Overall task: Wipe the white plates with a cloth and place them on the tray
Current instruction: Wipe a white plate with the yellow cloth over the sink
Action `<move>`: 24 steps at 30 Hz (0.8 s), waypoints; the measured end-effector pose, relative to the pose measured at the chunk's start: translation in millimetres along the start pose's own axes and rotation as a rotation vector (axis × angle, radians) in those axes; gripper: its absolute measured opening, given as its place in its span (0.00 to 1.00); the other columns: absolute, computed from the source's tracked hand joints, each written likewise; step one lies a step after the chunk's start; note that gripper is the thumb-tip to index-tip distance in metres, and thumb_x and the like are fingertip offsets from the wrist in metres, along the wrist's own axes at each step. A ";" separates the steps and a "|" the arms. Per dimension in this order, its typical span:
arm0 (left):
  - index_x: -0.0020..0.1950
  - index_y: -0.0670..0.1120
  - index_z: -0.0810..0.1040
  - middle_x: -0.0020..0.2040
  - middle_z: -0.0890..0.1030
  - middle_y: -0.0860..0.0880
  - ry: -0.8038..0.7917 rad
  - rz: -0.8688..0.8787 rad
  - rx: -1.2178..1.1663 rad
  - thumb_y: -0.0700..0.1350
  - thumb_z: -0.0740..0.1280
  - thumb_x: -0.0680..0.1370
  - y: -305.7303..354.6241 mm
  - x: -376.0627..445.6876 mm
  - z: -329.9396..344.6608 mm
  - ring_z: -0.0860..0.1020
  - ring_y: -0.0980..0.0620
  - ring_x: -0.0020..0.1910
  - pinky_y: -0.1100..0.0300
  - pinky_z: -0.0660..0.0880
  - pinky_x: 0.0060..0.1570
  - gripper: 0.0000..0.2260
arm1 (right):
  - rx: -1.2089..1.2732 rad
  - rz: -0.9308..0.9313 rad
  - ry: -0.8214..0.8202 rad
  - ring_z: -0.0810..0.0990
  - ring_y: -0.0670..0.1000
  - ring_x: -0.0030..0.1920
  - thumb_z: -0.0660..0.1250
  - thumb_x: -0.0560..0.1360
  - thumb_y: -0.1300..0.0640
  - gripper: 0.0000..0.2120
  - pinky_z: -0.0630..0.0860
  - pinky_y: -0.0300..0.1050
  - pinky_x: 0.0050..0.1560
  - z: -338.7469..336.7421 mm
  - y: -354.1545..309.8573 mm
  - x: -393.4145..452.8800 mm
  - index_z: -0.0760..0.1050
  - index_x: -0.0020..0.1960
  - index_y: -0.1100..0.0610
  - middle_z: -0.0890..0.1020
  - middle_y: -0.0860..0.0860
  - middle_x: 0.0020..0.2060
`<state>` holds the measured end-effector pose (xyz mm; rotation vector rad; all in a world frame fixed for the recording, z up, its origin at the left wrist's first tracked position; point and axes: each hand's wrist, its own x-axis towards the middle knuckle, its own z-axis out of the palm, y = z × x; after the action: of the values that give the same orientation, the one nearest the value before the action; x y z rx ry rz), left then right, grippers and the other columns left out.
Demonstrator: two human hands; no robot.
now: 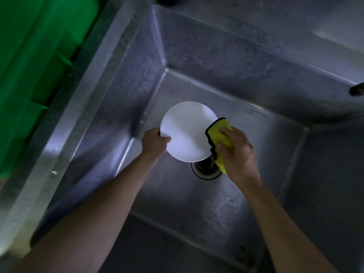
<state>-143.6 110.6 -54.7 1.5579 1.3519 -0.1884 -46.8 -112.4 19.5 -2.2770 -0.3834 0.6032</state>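
A white round plate (187,131) is held above the bottom of a deep steel sink. My left hand (154,142) grips its left rim, thumb on the upper face. My right hand (236,150) holds a yellow cloth (218,131) with a dark edge and presses it against the plate's right rim. Part of the cloth hangs down below my palm. No tray is in view.
The steel sink (226,203) has steep walls all round and a dark drain (205,168) just below the plate. A green plastic bin (33,66) stands left of the sink's rim. A dark tap end (357,89) pokes in at the right edge.
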 end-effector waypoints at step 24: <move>0.69 0.52 0.75 0.62 0.80 0.46 -0.371 -0.026 -0.376 0.28 0.61 0.74 3.1 -86.8 -12.5 0.81 0.41 0.58 0.40 0.83 0.48 0.28 | 0.119 0.054 -0.042 0.76 0.55 0.61 0.67 0.79 0.59 0.22 0.79 0.54 0.54 2.2 -7.1 -79.0 0.70 0.71 0.49 0.73 0.47 0.67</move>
<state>-178.0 64.2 11.4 1.1255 1.0442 -0.2132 -115.4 -140.8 47.5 -2.1697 -0.2991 0.6840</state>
